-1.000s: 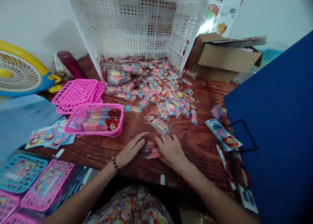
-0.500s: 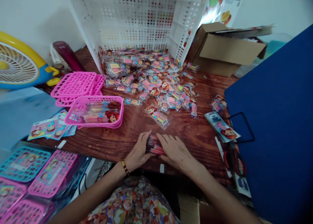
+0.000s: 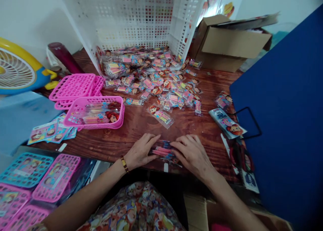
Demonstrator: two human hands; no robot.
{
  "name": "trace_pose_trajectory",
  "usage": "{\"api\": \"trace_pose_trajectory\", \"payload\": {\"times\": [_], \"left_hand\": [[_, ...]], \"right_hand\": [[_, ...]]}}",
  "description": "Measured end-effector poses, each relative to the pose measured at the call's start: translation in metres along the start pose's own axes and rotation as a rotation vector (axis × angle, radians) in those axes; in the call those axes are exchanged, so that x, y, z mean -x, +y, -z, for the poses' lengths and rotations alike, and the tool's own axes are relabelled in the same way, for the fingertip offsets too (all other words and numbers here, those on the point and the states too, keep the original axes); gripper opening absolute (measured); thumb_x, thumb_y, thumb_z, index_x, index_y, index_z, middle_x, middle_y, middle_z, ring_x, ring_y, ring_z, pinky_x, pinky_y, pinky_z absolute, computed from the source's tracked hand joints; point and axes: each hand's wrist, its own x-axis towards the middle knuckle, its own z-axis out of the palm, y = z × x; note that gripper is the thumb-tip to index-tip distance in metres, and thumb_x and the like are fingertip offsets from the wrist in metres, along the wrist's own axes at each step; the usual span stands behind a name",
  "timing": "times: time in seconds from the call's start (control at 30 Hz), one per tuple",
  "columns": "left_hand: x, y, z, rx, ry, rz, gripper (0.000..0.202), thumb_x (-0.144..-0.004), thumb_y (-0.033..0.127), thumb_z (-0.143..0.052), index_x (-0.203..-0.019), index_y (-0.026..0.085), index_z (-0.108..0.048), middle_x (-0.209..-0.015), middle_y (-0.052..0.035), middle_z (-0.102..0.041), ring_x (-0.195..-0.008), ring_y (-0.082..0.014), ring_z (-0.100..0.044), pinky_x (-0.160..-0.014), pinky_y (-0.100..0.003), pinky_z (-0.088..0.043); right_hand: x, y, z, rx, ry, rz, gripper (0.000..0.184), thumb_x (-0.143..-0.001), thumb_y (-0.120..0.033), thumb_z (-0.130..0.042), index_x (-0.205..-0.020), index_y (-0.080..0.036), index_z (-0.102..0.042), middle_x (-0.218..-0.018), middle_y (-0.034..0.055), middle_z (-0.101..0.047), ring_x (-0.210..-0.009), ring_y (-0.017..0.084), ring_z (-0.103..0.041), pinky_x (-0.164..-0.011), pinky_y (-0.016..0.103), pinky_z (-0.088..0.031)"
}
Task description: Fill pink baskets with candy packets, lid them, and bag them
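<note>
A small stack of clear packets with pink sticks inside (image 3: 162,152) lies at the table's front edge, between my two hands. My left hand (image 3: 141,151) has its fingers and thumb closed around the stack's left end. At the other end, my right hand (image 3: 193,156) grips with thumb and fingertips, partly covering the blue printed parts. Just beyond them a single flat packet with a cartoon girl (image 3: 160,115) lies on the wood. To the left, a pink basket (image 3: 101,126) holds several such packets.
A tipped white crate (image 3: 133,20) spills a heap of packets (image 3: 161,84) across the table. Pink lids (image 3: 74,86) and cards (image 3: 51,131) lie left, near a fan (image 3: 19,67). On the right are a packet bundle (image 3: 227,123), scissors (image 3: 242,158), a carton (image 3: 233,44) and a blue panel (image 3: 280,123).
My hands have moved apart, showing more of the packet stack between them. The right hand has shifted right along it. The whole view has shifted slightly.
</note>
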Motion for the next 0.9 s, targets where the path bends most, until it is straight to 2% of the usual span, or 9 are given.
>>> {"api": "trace_pose_trajectory", "payload": {"times": [0.1,0.3,0.5,0.57,0.63,0.7,0.77,0.83,0.9], "left_hand": [[0.000,0.002,0.002,0.001,-0.016,0.014,0.082,-0.085,0.031,-0.066,-0.152,0.026,-0.018,-0.128,-0.0105,-0.047,-0.117,-0.0254,-0.047,-0.100,-0.044,-0.047],[0.002,0.001,0.001,0.008,-0.027,0.025,0.085,-0.085,0.043,-0.065,-0.152,0.025,-0.017,-0.134,-0.0122,-0.045,-0.123,-0.0262,-0.046,-0.104,-0.045,-0.045],[0.004,0.003,0.000,-0.004,-0.018,0.006,0.076,-0.086,0.030,-0.064,-0.150,0.023,-0.022,-0.135,-0.0128,-0.045,-0.125,-0.0253,-0.045,-0.104,-0.044,-0.045],[0.004,0.004,0.001,-0.017,-0.012,-0.020,0.066,-0.088,0.029,-0.062,-0.145,0.021,-0.030,-0.131,-0.0122,-0.048,-0.122,-0.0246,-0.047,-0.101,-0.042,-0.047],[0.004,0.005,0.002,-0.022,-0.017,-0.031,0.057,-0.089,0.030,-0.061,-0.140,0.020,-0.036,-0.128,-0.0115,-0.051,-0.118,-0.0242,-0.048,-0.098,-0.041,-0.048],[0.004,0.005,0.001,-0.024,-0.033,-0.035,0.054,-0.090,0.031,-0.060,-0.138,0.020,-0.039,-0.128,-0.0115,-0.050,-0.118,-0.0247,-0.049,-0.098,-0.042,-0.049],[0.005,0.004,0.000,-0.021,-0.042,-0.045,0.053,-0.090,0.031,-0.059,-0.138,0.021,-0.039,-0.129,-0.0115,-0.050,-0.118,-0.0252,-0.048,-0.099,-0.043,-0.048],[0.008,0.002,-0.002,0.001,-0.037,-0.059,0.053,-0.090,0.030,-0.059,-0.138,0.022,-0.039,-0.129,-0.0108,-0.049,-0.119,-0.0248,-0.048,-0.101,-0.043,-0.047],[0.011,0.000,-0.002,0.050,-0.020,-0.060,0.059,-0.087,0.026,-0.061,-0.141,0.023,-0.036,-0.132,-0.0106,-0.047,-0.122,-0.0244,-0.047,-0.103,-0.043,-0.046]], "right_hand": [[0.006,0.000,-0.001,0.095,-0.047,0.014,0.014,-0.096,-0.026,-0.054,-0.090,-0.023,-0.067,-0.083,0.0023,-0.063,-0.083,0.020,-0.048,-0.083,0.039,-0.029],[0.001,-0.006,-0.030,0.093,-0.023,0.065,0.017,-0.093,-0.019,-0.055,-0.079,-0.022,-0.063,-0.078,0.0012,-0.061,-0.081,0.018,-0.043,-0.083,0.040,-0.024],[-0.011,-0.020,-0.036,0.049,-0.025,0.055,0.021,-0.094,-0.016,-0.052,-0.076,-0.020,-0.063,-0.075,0.0009,-0.062,-0.077,0.017,-0.045,-0.084,0.040,-0.024],[-0.009,-0.018,-0.027,0.007,-0.043,0.043,0.020,-0.095,-0.019,-0.050,-0.082,-0.021,-0.065,-0.082,0.0018,-0.064,-0.080,0.017,-0.048,-0.084,0.039,-0.027],[-0.005,-0.012,-0.017,-0.028,-0.032,0.002,0.016,-0.095,-0.028,-0.054,-0.105,-0.022,-0.065,-0.103,0.0048,-0.066,-0.096,0.020,-0.052,-0.088,0.038,-0.030],[0.001,-0.006,-0.014,-0.009,-0.021,-0.028,0.054,-0.086,-0.045,-0.066,-0.131,-0.019,-0.052,-0.130,0.0110,-0.057,-0.120,0.027,-0.045,-0.098,0.043,-0.029],[0.005,-0.003,-0.018,0.055,-0.062,-0.022,0.088,-0.072,-0.055,-0.076,-0.141,-0.014,-0.040,-0.139,0.0166,-0.049,-0.130,0.035,-0.037,-0.106,0.052,-0.022],[0.005,-0.004,-0.027,0.104,-0.147,-0.022,0.086,-0.069,-0.049,-0.079,-0.138,-0.013,-0.042,-0.130,0.0168,-0.055,-0.122,0.034,-0.045,-0.107,0.054,-0.024],[0.002,-0.010,-0.033,0.117,-0.221,-0.068,0.066,-0.074,-0.038,-0.077,-0.129,-0.016,-0.049,-0.116,0.0116,-0.060,-0.105,0.028,-0.056,-0.097,0.046,-0.037]]}}
